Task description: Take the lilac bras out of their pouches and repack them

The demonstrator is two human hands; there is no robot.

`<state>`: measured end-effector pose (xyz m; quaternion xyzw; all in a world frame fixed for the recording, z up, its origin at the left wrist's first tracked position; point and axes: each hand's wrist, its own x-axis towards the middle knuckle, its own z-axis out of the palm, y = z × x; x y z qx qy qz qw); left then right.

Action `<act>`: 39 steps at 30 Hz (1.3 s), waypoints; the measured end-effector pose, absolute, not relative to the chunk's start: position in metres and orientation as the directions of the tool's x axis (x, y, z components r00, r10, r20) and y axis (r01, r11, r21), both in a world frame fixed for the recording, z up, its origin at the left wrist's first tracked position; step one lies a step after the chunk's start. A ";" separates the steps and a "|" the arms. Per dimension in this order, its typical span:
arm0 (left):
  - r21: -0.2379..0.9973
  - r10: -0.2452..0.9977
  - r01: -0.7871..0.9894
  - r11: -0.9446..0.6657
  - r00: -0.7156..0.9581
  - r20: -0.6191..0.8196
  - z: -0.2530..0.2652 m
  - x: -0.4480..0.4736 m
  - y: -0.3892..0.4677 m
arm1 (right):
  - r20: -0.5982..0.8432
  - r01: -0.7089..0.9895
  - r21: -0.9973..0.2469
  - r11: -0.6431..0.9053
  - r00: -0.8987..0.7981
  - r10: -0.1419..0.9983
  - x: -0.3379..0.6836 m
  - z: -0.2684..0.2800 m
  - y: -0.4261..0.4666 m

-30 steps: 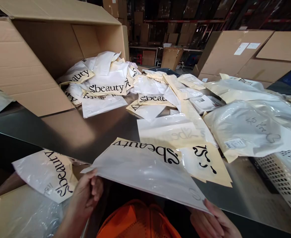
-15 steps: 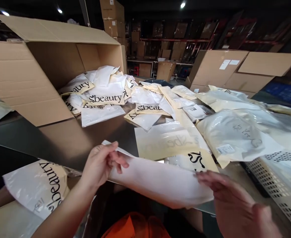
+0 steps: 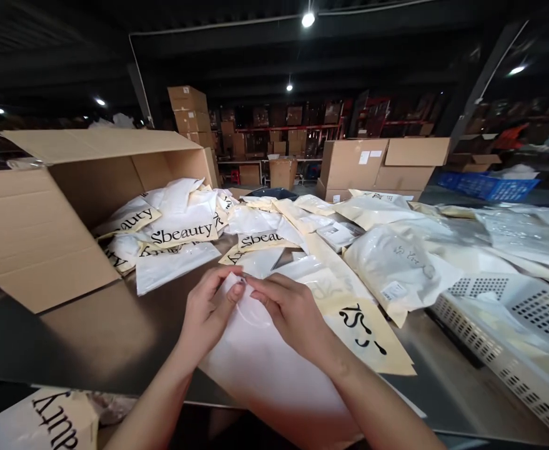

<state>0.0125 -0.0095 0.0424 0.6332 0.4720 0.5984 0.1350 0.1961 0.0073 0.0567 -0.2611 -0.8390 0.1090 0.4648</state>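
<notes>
Both hands meet at the top edge of a white plastic mailing bag (image 3: 274,369), which hangs down over the table's front edge. My left hand (image 3: 211,306) pinches the bag's upper corner between thumb and fingers. My right hand (image 3: 293,306) is closed on the same edge, its fingertips against those of the left. Just beyond the right forearm lies a cream bag with black lettering (image 3: 363,331), partly covered by that hand. A flat white bag (image 3: 175,269) rests on the table ahead and to the left.
An open cardboard box (image 3: 44,231) lies on its side at left, printed bags (image 3: 185,231) spilling from its mouth. A stuffed bag (image 3: 391,269) sits at right, beside a white perforated basket (image 3: 480,331). Printed bags (image 3: 44,419) also lie below the table's left front.
My right hand has come left from the bag's far end to join my left hand at its corner. The bag now hangs down toward me. The view has tipped upward.
</notes>
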 end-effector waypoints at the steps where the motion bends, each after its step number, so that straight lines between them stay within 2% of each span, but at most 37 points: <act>1: 0.765 0.775 0.388 -0.515 -0.172 0.609 0.043 0.013 -0.007 | 0.716 0.338 -0.423 0.840 -0.443 0.539 0.194 0.064 0.010; 4: 0.825 0.768 0.279 -0.491 -0.309 0.561 0.047 0.019 -0.004 | 0.688 0.403 -0.415 0.816 -0.448 0.571 0.189 0.087 0.013; 9: 0.845 0.707 0.183 -0.502 -0.476 0.523 0.041 0.026 -0.003 | 0.589 0.603 -0.315 0.733 -0.482 0.649 0.207 0.101 0.012; 13: 0.827 0.638 0.210 -0.521 -0.548 0.541 0.020 0.021 0.003 | 0.544 0.696 -0.313 0.646 -0.427 0.723 0.230 0.092 0.012; 15: 0.751 0.589 0.364 -0.551 -0.468 0.659 0.010 0.015 0.007 | 0.534 0.726 -0.295 0.621 -0.413 0.738 0.237 0.086 0.013; 16: 0.664 0.551 0.464 -0.585 -0.373 0.746 0.007 0.011 0.009 | 0.526 0.739 -0.287 0.609 -0.410 0.745 0.239 0.084 0.013; 18: 0.419 0.465 0.607 -0.675 -0.091 0.881 0.003 0.001 0.012 | 0.513 0.760 -0.272 0.590 -0.404 0.758 0.241 0.080 0.014; 19: 0.301 0.430 0.632 -0.714 0.056 0.901 0.003 -0.003 0.013 | 0.505 0.768 -0.265 0.583 -0.405 0.762 0.242 0.078 0.014; 20: 0.215 0.415 0.645 -0.734 0.175 0.893 0.004 -0.008 0.013 | 0.501 0.773 -0.260 0.579 -0.405 0.765 0.242 0.076 0.015; 22: 0.121 0.456 0.703 -0.701 0.311 0.834 0.007 -0.015 0.012 | 0.497 0.778 -0.252 0.576 -0.407 0.767 0.241 0.072 0.017; 25: 0.003 0.561 0.817 -0.576 0.393 0.729 0.013 -0.018 0.009 | 0.494 0.776 -0.239 0.583 -0.420 0.761 0.237 0.067 0.021; 28: -0.112 0.605 0.844 -0.524 0.462 0.648 0.021 -0.015 0.007 | 0.484 0.775 -0.199 0.600 -0.455 0.747 0.231 0.063 0.023; 30: -0.113 0.627 0.844 -0.525 0.473 0.619 0.027 -0.014 0.006 | 0.478 0.775 -0.169 0.609 -0.476 0.739 0.227 0.062 0.023; 33: 0.045 0.718 0.859 -0.511 0.398 0.571 0.035 -0.013 0.004 | 0.459 0.766 -0.176 0.618 -0.491 0.740 0.223 0.062 0.022; 35: 0.140 0.785 0.890 -0.433 0.296 0.544 0.040 -0.008 0.001 | 0.445 0.754 -0.200 0.625 -0.499 0.744 0.220 0.060 0.021; 37: 0.172 0.795 0.901 -0.397 0.244 0.556 0.043 0.001 -0.001 | 0.453 0.735 -0.223 0.641 -0.504 0.735 0.217 0.058 0.020; 39: 0.149 0.754 0.869 -0.472 0.310 0.579 0.044 0.014 -0.002 | 0.474 0.710 -0.248 0.659 -0.504 0.722 0.213 0.054 0.018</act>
